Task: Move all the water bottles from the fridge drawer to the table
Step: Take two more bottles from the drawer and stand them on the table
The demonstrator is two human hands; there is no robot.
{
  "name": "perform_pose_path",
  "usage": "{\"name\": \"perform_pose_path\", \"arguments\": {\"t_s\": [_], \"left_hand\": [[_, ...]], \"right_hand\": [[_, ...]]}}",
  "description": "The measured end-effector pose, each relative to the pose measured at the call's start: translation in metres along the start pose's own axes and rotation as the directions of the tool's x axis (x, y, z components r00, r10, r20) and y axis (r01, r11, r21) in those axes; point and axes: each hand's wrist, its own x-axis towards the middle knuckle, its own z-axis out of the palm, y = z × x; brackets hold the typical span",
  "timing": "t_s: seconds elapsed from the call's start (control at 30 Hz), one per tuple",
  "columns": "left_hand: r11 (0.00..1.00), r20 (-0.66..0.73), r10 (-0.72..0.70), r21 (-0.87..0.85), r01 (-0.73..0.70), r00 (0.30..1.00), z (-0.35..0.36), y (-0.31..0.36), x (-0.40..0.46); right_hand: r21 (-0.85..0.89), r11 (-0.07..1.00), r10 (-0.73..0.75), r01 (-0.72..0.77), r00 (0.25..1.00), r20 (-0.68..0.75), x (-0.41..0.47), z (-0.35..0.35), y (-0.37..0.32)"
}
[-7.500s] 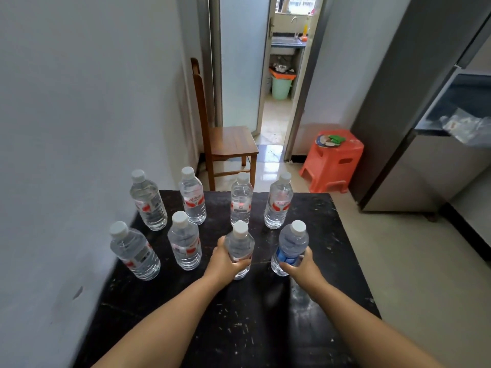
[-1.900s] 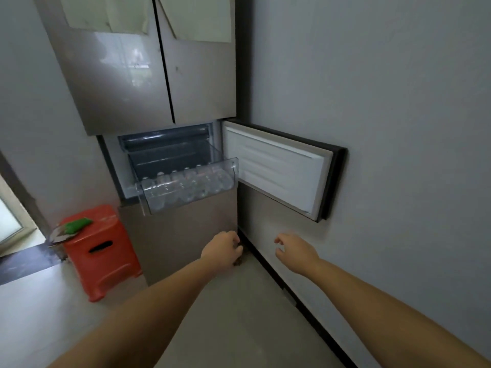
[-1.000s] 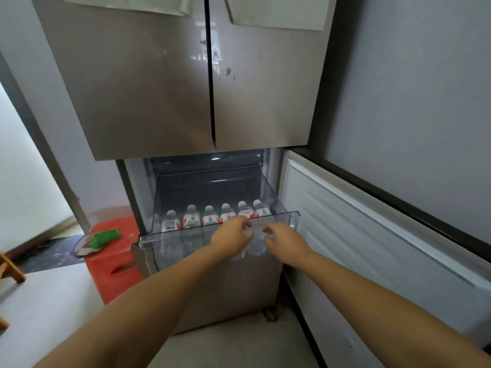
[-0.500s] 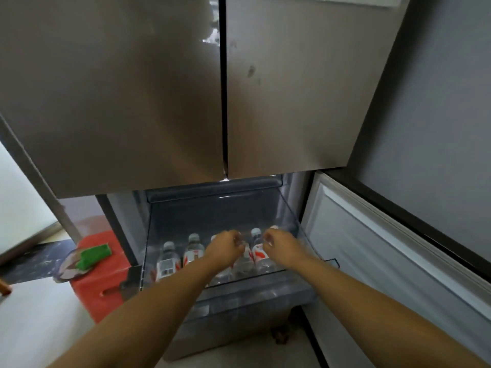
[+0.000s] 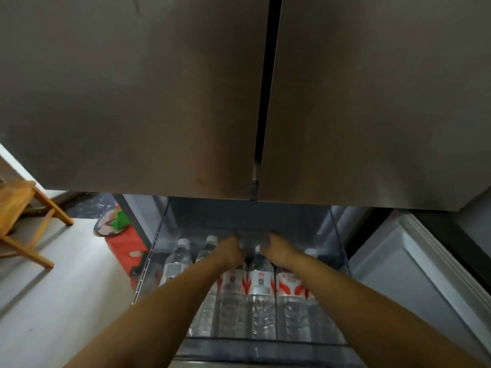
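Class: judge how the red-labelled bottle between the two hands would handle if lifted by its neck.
The red-labelled bottle looks full, so probably heavy for its size. Its thin ribbed plastic may flex under a tight grip. Packed beside others in the drawer, it likely won't tip.

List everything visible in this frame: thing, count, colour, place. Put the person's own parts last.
Water bottles: at least six, clear with white caps, most showing red-and-white labels, lying side by side in the drawer.
Fridge drawer: one, clear plastic, pulled out below the upper doors.
Upper fridge doors: two, brown-grey metal, shut, filling the top of the view.
Lower fridge door: one, white inside, swung open at right.
Stool: one, red plastic, on the floor left of the fridge, with something green on top.
Chair: one, wooden, far left.
Left hand: over the bottle caps; grip unclear.
Right hand: over the bottle caps; grip unclear.
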Motion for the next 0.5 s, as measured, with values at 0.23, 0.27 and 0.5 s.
{"name": "perform_pose_path", "arguments": {"t_s": [0.23,0.27,0.5], "left_hand": [[0.997,0.129,-0.077,-0.008,0.079,0.989,0.013,-0.002,0.023],[0.996,0.134,-0.088,-0.018,0.091,0.987,0.013,-0.002,0.024],[0.951,0.092,-0.130,-0.270,0.150,0.987,0.004,-0.012,0.023]], "right_hand": [[-0.089,0.992,0.107,-0.090,0.971,0.214,0.032,0.012,0.004],[-0.088,0.992,0.109,-0.091,0.968,0.224,0.034,0.014,0.005],[0.155,0.986,0.035,-0.063,0.984,0.174,0.028,0.008,0.014]]}}
